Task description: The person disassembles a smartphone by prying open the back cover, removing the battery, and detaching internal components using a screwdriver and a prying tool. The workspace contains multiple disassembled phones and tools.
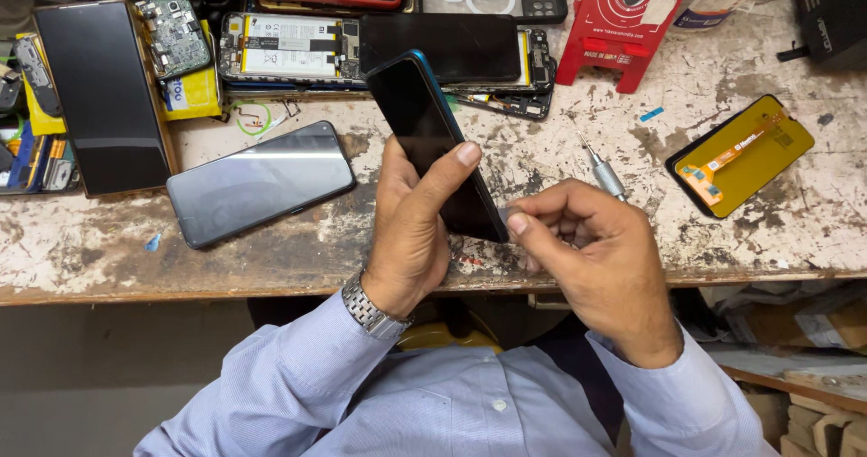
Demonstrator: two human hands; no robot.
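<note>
Paint flakes off nearly the whole counter (777, 231), a worn wooden top blotched white and brown, with a bare brown strip along its near edge. Above that edge the left hand (411, 231) grips a dark smartphone with a teal rim (433, 141), tilted so its upper end leans away to the left; the thumb lies across the black glass and the other fingers wrap behind it. The right hand (591, 254) is closed at the phone's lower right corner, thumb and forefinger pinched together on something small and grey that touches the corner; what it is cannot be told. A slim metal screwdriver (603, 172) sticks out above the right hand's knuckles.

Just left of the hands a second black phone (260, 183) lies flat and screen up on the counter. Farther left a larger dark screen panel (104, 96) rests beside a green circuit board (173, 32). Along the back row sit an opened phone showing its battery (289, 49) and another black screen (442, 46). A red cardboard stand (623, 23) is propped at the back right, and a yellow-backed display with an orange flex cable (741, 154) lies well apart to the right. A metal wristwatch (372, 311) circles the left wrist above a pale blue shirt sleeve (289, 376). Below the counter's edge, cardboard and wooden scraps (813, 367) crowd the lower right.
</note>
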